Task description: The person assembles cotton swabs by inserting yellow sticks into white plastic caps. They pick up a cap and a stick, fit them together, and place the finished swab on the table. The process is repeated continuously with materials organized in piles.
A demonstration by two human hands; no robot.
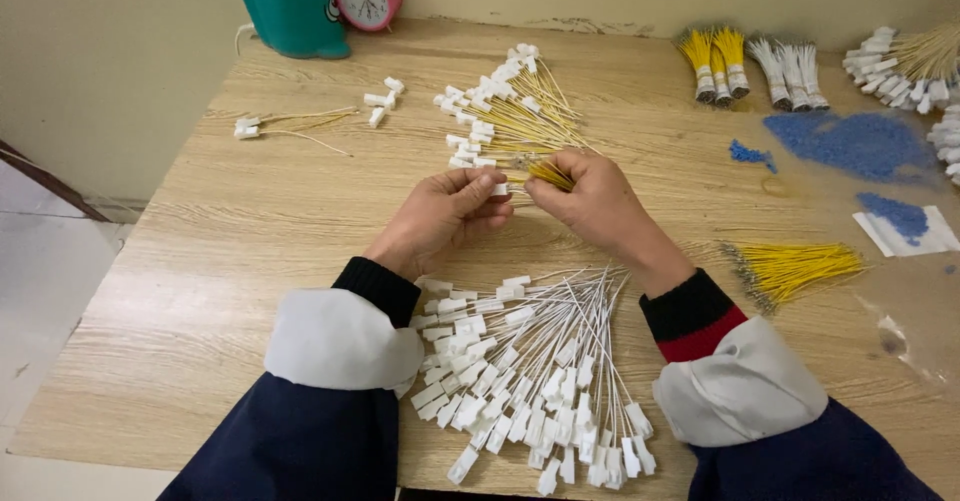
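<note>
Wooden table point(200, 261) carries, at its middle, a small white connector point(499, 190) pinched in the left hand point(445, 216) while the right hand point(590, 201) clamps thin yellow wires point(550, 173), between a far pile of yellow-wired connectors point(500, 111) and a near-edge fan of white-wired connectors point(530, 371).

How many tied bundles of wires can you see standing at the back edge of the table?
2: a yellow bundle at the back right, and a white bundle just right of it. Each seems made of smaller tied bunches. More may lie beyond the right frame edge.
</note>
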